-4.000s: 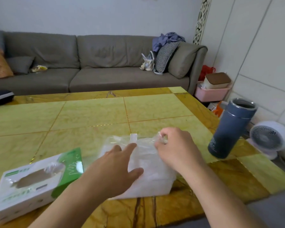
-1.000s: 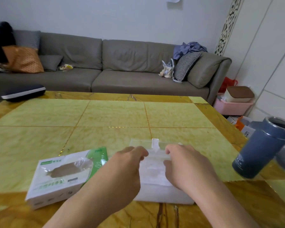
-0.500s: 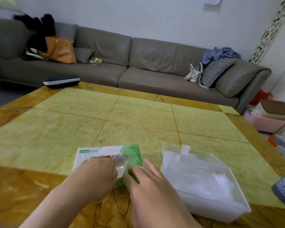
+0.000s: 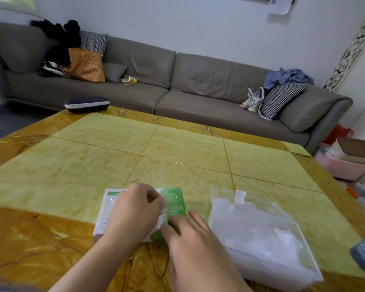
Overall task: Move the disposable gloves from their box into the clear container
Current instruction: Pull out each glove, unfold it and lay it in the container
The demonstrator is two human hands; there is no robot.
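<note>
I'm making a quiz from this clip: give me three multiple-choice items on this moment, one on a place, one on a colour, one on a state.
1. Where is the clear container relative to the glove box?
A. To its right
B. To its left
C. Stacked on it

2. What colour is the printed end of the glove box?
A. Red
B. Green
C. Black

3. What is the left hand doing?
A. Resting flat on the table
B. Holding the container
C. Pinching clear film at the box's opening

Answers:
1 A, the container sits right of the box on the table.
2 B, the end bearing a hand outline is green.
3 C, its fingers are curled over the opening, pinching film, while the right hand rests its fingers on the green end.
</note>
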